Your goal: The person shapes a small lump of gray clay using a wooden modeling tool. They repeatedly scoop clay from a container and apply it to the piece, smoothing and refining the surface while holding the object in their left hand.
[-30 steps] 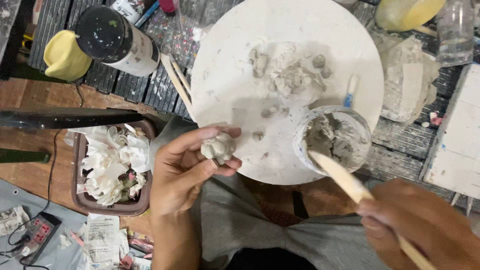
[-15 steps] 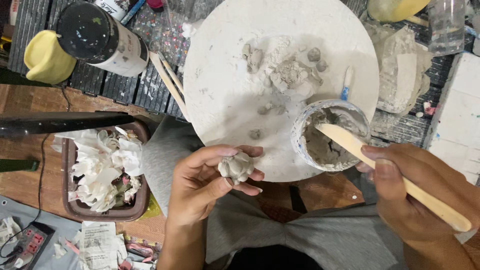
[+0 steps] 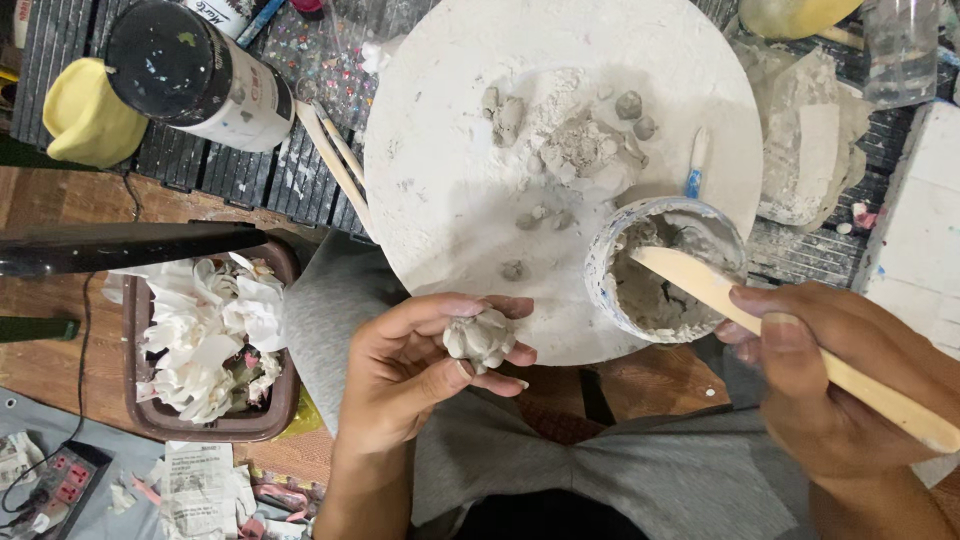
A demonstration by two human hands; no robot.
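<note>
Wooden modelling stick has swung in from the lower right since a second ago: its flat tip now dips into the wet grey clay in the small cup, where before it hung short of the rim. Reads as the stick loading up with slip while the piece waits.

Right hand: grip closed around the stick's shaft, thumb pressed flat along the top.

Left hand: fingers together, clamped on a small grey clay flower, held just off the near edge of the round white board. The hand has drifted rightward, towards the cup; the flower looks unchanged.

Containers:
- Cup: blue-speckled rim, sits on the board's near right edge, about half full of grey paste smeared up the wall.
- Brown tray, to the left on the floor side: heaped with white crumpled flower-like pieces.
- Black-lidded jar on the slatted worktop, lid on; contents not visible.
- Yellow pot beside it; inside hidden.

On the board: loose grey lumps and crumbs, and a blue-handled tool just behind the cup.
</note>
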